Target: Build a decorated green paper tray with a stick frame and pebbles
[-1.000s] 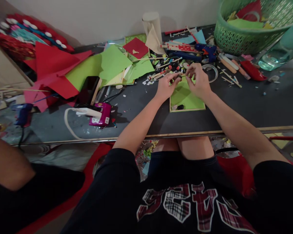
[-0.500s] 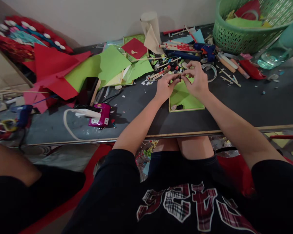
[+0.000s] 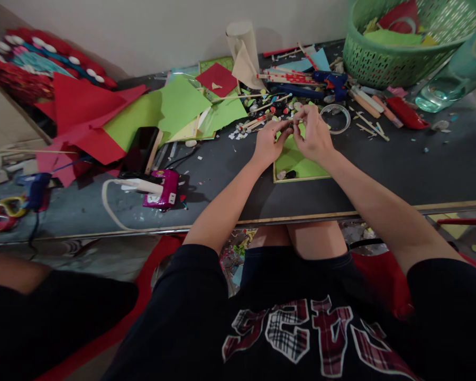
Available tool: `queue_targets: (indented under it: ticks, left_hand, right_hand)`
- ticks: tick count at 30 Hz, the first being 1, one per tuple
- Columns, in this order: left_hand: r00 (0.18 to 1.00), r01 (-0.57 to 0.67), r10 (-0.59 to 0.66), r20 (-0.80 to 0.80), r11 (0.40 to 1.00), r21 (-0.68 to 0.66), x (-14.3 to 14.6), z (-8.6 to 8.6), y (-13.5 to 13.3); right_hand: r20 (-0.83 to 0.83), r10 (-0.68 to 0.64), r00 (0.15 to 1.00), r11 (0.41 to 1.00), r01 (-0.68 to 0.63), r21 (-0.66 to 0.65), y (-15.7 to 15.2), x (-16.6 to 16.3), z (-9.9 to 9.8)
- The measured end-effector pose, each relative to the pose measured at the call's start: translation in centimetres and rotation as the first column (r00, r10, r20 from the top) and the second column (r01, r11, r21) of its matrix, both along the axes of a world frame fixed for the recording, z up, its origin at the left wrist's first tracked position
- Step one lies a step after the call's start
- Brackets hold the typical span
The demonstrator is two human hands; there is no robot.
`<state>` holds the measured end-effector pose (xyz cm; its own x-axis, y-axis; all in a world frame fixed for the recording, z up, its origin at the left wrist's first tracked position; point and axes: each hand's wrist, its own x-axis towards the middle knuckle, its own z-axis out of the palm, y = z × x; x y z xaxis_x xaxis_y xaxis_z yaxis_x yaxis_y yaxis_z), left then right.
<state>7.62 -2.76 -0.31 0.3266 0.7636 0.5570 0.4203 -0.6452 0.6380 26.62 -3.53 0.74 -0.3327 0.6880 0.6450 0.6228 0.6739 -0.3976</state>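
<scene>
My left hand [image 3: 268, 142] and my right hand [image 3: 314, 135] meet fingertip to fingertip above a green paper panel framed with thin wooden sticks [image 3: 301, 165]. Both pinch something small between the fingers that I cannot make out. Two small pieces, one dark and one pale [image 3: 286, 174], lie on the panel's near left corner. Scattered small bits and thin sticks [image 3: 269, 109] lie just beyond the hands.
Green and red paper sheets [image 3: 174, 108] cover the table's left. A magenta device [image 3: 161, 191] with a white cable sits front left. A green basket [image 3: 396, 47], glue gun [image 3: 325, 80], tape ring [image 3: 337, 117] and teal bottle [image 3: 456, 74] stand at right. Another person's leg [image 3: 31, 312] shows bottom left.
My hands have drawn closer together, fingertips now touching. The other person's arm at the far left has dropped back, uncovering scissors and a blue tool there.
</scene>
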Motion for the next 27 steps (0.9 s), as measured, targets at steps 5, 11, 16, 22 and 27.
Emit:
queue_targets:
  ticks: [5, 11, 16, 22, 27]
  left_hand:
    - [1.000, 0.021, -0.021, -0.006, 0.999, 0.031, -0.17, 0.24, 0.27]
    - [1.000, 0.023, -0.022, 0.011, 0.997, -0.079, -0.17, 0.88, -0.59]
    - [0.999, 0.047, -0.045, 0.018, 0.995, -0.087, 0.25, 0.70, -0.61]
    - [0.998, 0.061, -0.060, 0.018, 0.998, -0.027, 0.44, 0.44, -0.34]
    - [0.998, 0.062, -0.062, 0.009, 0.998, -0.017, 0.39, 0.60, -0.32]
  right_hand:
    - [-0.019, -0.011, 1.000, 0.998, 0.009, -0.066, -0.06, -0.16, 0.03]
    - [-0.033, 0.012, 0.999, 0.999, -0.013, -0.035, -0.62, -0.26, 0.19]
    - [-0.022, -0.004, 1.000, 0.999, 0.003, -0.049, -0.38, -0.19, -0.11]
    - [-0.084, 0.020, 0.996, 0.994, -0.029, -0.105, 0.18, -0.24, -0.80]
    - [-0.135, 0.011, 0.991, 0.983, -0.036, -0.182, 0.15, -0.49, -0.05]
